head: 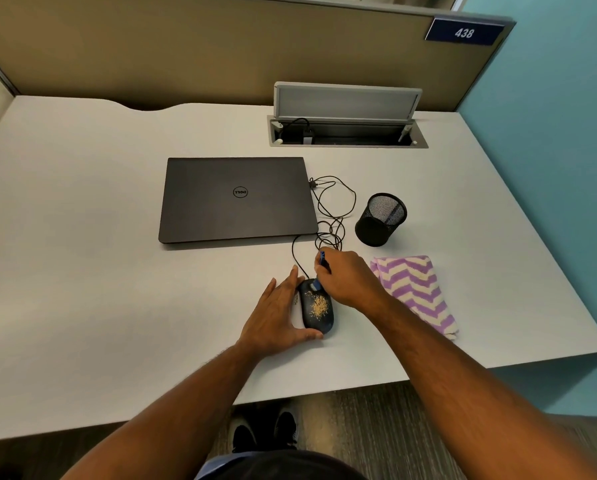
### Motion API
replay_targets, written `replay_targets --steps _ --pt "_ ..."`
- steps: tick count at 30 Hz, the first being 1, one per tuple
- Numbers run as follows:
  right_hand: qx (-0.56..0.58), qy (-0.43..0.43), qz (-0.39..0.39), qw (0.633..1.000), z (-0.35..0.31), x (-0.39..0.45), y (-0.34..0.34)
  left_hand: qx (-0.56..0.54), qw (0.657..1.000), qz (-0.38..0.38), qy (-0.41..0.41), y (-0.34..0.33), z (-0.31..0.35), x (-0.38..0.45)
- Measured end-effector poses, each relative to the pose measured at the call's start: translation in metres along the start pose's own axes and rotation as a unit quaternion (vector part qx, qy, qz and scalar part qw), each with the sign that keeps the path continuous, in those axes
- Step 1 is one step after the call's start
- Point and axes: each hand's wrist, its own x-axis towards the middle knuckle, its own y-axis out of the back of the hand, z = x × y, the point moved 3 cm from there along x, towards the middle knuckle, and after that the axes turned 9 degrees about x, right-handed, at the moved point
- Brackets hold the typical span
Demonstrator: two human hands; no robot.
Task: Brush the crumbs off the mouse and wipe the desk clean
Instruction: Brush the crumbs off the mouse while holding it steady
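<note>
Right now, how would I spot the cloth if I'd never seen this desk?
Start at the closed laptop on the desk. Go right to the black mesh cup; the cloth lies folded just in front of it. It's the only thing with purple and cream zigzags.

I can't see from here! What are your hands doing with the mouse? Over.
Left hand steadies the mouse. Right hand holds a blue brush at its front. Crumbs on top. Cloth unused beside it.
</note>
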Motion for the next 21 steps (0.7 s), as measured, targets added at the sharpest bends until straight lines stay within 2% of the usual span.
replay_targets --steps 2,5,10,14,17,19,21 --pt "0.016 -0.005 -0.009 1.0 0.001 -0.001 0.0 0.003 1.0 -0.001 0.001 -0.001 -0.001 0.001" --pt "0.05 -0.015 0.028 0.998 0.002 -0.001 0.004 0.003 1.0 -0.004 0.006 -0.003 -0.003 0.001" --pt "0.027 -0.006 -0.005 1.0 0.003 -0.004 -0.002 0.006 1.0 0.002 0.0 0.0 0.0 0.0" --pt "0.066 -0.015 0.041 0.997 0.002 -0.003 0.001 0.004 1.0 0.002 0.003 0.001 0.002 -0.001" --pt "0.039 -0.017 0.019 0.999 0.005 -0.005 -0.004 0.005 1.0 0.005 0.001 0.002 0.003 -0.001" --pt "0.059 -0.027 0.004 0.998 0.006 -0.005 -0.007 0.007 1.0 0.005 0.001 0.003 0.004 -0.001" --pt "0.103 -0.043 0.024 0.993 0.006 -0.004 -0.005 0.009 1.0 0.002 0.003 0.003 0.004 -0.001"
